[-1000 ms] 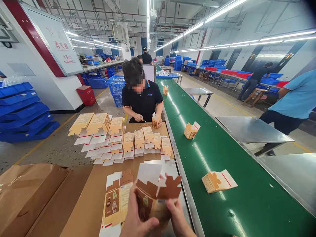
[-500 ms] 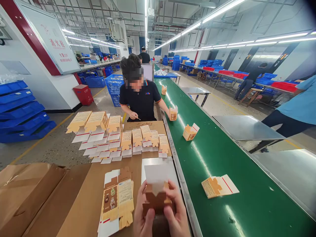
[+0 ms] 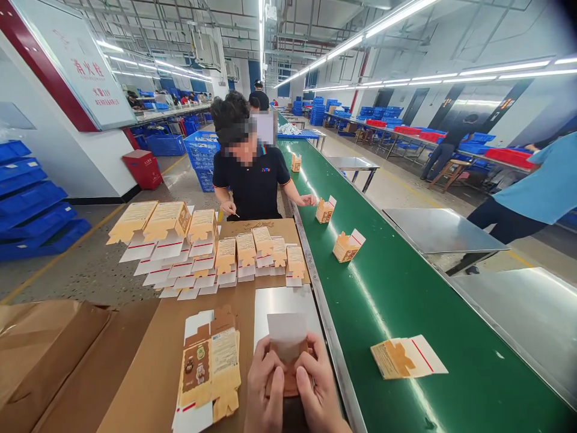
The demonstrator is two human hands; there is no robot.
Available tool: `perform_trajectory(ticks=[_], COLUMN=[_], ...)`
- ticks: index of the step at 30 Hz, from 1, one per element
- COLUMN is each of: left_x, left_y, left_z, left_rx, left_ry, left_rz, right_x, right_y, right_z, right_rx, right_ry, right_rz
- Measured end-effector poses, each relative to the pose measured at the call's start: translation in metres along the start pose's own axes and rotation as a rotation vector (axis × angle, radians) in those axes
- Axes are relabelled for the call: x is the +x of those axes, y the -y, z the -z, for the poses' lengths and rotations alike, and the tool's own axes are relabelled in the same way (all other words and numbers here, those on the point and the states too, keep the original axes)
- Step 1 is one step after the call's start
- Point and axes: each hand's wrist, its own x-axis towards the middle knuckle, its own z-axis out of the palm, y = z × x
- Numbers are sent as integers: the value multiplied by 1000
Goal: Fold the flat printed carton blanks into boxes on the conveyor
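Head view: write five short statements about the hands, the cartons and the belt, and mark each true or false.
1. Both hands, left hand and right hand, hold one small brown carton. True.
2. A stack of flat cartons lies left of the hands. True.
3. The green belt is bare. False: a flat carton and several folded boxes, one at, lie on it.
4. The held carton's white flap points up. True.
5. The person in the black shirt stands on the belt's far side. False: the near side, at the table.

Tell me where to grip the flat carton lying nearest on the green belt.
Take the flat carton by its white flap end, which points right, coming from above on the worktable side. It lies flat and alone on the belt, so fingers probably must pinch an edge or slide it.
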Motion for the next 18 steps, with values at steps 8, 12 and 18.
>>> perform_trajectory(ticks=[8,12,18], left_x=[27,34,14], left_y=[16,64,137], left_z=[13,53,117], left_rx=[-75,318,621], left_ry=[-137,-196,-383], left_rz=[413,598,1019], right_x=[-23,15,142], right_y=[-55,-91,-138], right_z=[-3,2,13], right_rx=[519,501,420], right_ry=[216,-56,-105], right_rz=[-534,-785,-762])
